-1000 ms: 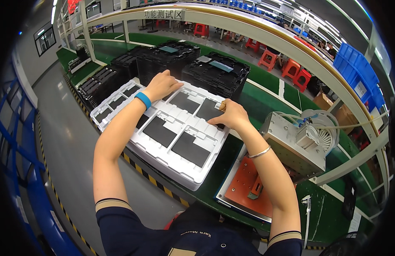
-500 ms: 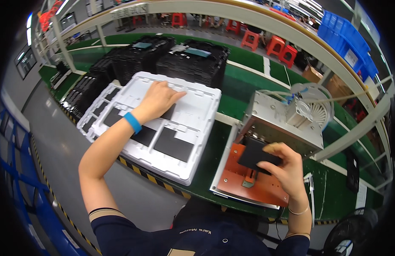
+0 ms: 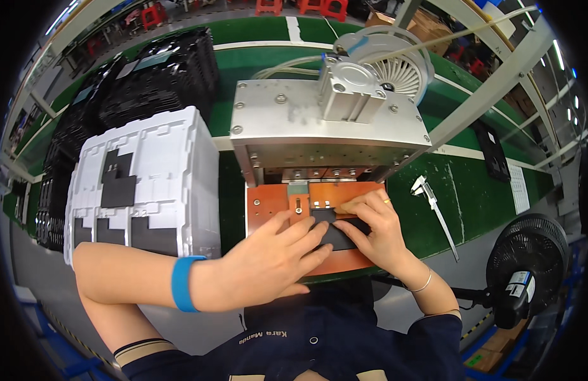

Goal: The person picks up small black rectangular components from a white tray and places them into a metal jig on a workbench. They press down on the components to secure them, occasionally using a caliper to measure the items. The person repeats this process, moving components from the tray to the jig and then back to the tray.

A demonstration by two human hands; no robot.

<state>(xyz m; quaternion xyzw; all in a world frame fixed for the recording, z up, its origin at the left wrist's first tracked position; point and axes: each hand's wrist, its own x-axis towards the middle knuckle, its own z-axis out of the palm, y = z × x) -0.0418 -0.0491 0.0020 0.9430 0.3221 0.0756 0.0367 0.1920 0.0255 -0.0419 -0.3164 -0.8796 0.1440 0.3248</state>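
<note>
A flat black piece (image 3: 325, 233) with two small metal tabs lies on the orange plate (image 3: 268, 200) of a metal press (image 3: 275, 105). My left hand (image 3: 268, 257) has its fingers spread, the fingertips resting on the piece's left side. At its right end, my right hand (image 3: 379, 235) pinches the piece between thumb and forefinger, hiding that end. Left of the press stands a stack of white plastic trays (image 3: 202, 184). Similar black pieces (image 3: 119, 190) lie in the top tray, partly covered by my left arm.
Behind the trays are stacks of black trays (image 3: 160, 82). A white fan (image 3: 402, 73) stands behind the press, with air tubes (image 3: 287, 68) running nearby. To the right lie a caliper (image 3: 436, 209) and a black tray (image 3: 490, 149). A black fan (image 3: 528, 273) stands at the lower right.
My left hand has left the white tray and come over to the press plate. My right hand has lowered the black piece onto the plate. The view has turned right.
</note>
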